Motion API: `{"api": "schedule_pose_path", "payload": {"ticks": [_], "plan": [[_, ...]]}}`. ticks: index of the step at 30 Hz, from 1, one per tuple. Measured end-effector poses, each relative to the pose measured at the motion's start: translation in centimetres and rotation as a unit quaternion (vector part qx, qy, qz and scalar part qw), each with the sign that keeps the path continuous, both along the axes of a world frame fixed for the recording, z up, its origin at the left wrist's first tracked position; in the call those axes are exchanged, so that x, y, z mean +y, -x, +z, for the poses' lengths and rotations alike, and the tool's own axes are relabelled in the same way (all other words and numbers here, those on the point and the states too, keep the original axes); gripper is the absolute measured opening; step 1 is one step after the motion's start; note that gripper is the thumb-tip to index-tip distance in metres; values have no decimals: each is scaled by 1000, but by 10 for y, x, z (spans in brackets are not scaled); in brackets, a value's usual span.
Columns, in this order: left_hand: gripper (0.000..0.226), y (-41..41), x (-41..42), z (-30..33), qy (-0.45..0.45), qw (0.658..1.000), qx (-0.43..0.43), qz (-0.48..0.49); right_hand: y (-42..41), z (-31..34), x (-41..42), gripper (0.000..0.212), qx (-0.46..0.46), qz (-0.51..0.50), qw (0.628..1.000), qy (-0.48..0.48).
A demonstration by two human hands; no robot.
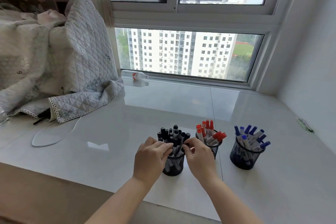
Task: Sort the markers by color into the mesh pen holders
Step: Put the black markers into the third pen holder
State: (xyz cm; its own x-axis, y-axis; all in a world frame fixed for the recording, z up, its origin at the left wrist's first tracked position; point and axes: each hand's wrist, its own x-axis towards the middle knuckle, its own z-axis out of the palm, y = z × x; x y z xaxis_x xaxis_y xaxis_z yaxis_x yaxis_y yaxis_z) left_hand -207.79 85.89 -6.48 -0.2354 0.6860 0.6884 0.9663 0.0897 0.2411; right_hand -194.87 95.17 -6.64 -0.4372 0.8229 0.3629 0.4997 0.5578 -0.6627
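Three round black wire-mesh pen holders stand in a row on the shiny white sill (127,132), near the person. The left black mesh holder (173,166) is full of black markers (174,136). The middle black mesh holder (215,148) has white markers with red caps (209,132). The right black mesh holder (242,157) has white markers with blue caps (250,137). No loose markers lie on the sill that I can see, so the sorting looks almost done.

Both hands are at the left holder. The left hand (151,156) has its fingers bent at the holder's left edge, with the tips in among the black markers. The right hand (198,154) has its fingers curled at the right side of the same bunch. It looks like each hand pinches or presses the black markers, but I cannot tell just which ones.

I think the step now is tucking the black markers down so they sit well. To do it well, push the bunch in gently from both sides. Keep the holder flat on the sill so it does not tip. The middle holder is just beside the right hand, so the wrist should not bump it.

The black markers stand close together, caps up, and some lean. The red and blue ones fan out to the right.

Far to the left lies a grey quilted blanket (72,60) and a white cable (54,132). A clear plastic bottle (134,75) lies by the window (181,51).
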Motion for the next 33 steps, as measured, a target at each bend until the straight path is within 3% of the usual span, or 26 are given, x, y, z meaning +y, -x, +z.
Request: {"api": "schedule_pose_path", "payload": {"ticks": [3, 10, 14, 28, 33], "plan": [[18, 0, 0, 5, 15, 1000, -6, -7, 0, 3, 1, 8, -1, -6, 1000, -10], [19, 3, 15, 19, 36, 992, -116, 15, 3, 19, 12, 19, 13, -22, 998, -58], [30, 7, 31, 27, 82, 988, -133, 16, 12, 27, 27, 28, -73, 2, 997, -10], [27, 11, 61, 34, 165, 979, -108, 39, 24, 32, 38, 24, -192, 22, 979, 69], [26, 14, 62, 35, 153, 983, -95, 31, 24, 34, 35, 23, -152, 12, 988, 6]]}}
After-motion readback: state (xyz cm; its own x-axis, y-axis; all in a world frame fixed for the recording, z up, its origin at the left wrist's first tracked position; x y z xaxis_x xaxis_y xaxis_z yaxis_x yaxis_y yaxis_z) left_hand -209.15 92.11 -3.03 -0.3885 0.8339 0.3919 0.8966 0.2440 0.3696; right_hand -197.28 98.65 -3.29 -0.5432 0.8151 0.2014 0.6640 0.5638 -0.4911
